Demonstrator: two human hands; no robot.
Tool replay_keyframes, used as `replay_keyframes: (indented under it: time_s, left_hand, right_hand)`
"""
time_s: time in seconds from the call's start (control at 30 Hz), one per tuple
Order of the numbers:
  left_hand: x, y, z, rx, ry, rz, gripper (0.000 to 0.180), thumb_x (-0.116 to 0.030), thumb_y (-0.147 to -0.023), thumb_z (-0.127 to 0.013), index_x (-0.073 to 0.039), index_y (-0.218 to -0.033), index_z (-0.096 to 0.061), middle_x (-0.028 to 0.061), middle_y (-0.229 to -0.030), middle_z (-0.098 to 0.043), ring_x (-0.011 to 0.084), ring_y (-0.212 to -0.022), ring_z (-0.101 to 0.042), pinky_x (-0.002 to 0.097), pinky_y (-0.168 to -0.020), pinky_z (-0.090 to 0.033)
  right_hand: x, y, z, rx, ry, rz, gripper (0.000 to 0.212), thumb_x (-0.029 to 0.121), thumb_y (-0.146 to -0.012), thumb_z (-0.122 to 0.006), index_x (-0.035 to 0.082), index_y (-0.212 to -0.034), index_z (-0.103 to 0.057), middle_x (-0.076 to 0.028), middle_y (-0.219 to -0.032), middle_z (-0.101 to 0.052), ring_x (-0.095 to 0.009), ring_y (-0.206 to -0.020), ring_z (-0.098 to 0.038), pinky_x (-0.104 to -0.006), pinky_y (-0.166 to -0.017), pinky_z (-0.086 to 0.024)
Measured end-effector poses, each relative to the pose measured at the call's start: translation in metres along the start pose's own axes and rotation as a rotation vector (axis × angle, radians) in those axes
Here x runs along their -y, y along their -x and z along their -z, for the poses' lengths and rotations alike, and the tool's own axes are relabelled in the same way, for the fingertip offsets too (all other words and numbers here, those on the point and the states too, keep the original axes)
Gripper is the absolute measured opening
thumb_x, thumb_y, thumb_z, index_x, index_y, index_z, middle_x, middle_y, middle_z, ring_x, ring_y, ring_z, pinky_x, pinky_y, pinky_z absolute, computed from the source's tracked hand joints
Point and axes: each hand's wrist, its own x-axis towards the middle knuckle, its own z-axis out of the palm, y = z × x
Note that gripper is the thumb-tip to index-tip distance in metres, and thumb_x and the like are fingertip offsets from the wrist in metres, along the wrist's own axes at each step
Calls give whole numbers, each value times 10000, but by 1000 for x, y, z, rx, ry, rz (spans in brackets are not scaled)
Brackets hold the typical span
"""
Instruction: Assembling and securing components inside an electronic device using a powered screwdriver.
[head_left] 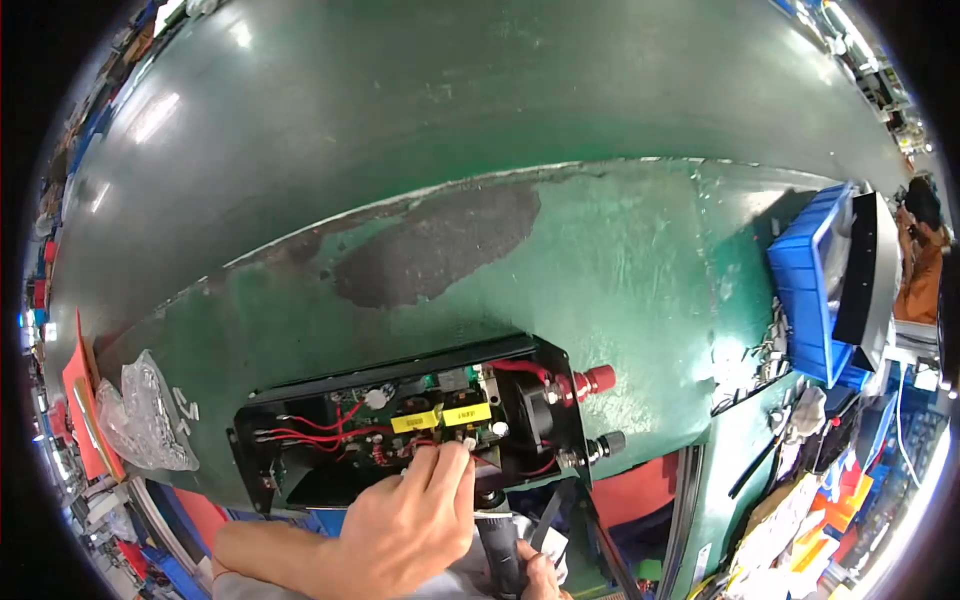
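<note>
Open black case [400,371] at the near edge of the green table [640,330], left hand [410,525] working at it.
L to R: clear plastic bag [155,415] on the table; case with red wires [318,437] inside; left hand's fingers bunched together, tips at the board area by the yellow block [440,417], can't tell if pinching anything; black tool [500,555]; right hand [541,578] just beside it, mostly cut off, grip can't be told; red knob [600,379] on the case's right end; blue bin [800,300] well apart.
</note>
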Motion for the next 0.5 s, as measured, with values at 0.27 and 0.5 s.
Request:
replay_keyframes:
  time_s: [0.27, 0.5]
  left_hand:
    - [5, 1, 9, 59, 53, -43, 336, -70, -666, -683, 72, -970, -697, 105, -920, -563, 167, -692, -589, 248, -461, -422]
    - [6, 7, 14, 145, 24, -46, 333, -167, -775, -669, 50, -1026, -689, 172, -1089, -615, 249, -874, -616, 320, -626, -492]
  right_hand:
    - [-6, -2, -2, 341, -402, -264, 929, 733, -991, -312, -50, -1455, -498, -103, -1044, -657, -182, -867, -601, -301, -768, -455]
    - [-28, -26, -3, 654, -801, -410, 1090, 838, -931, -360, -113, -1455, -456, -74, -896, -628, -149, -742, -574, -264, -668, -424]
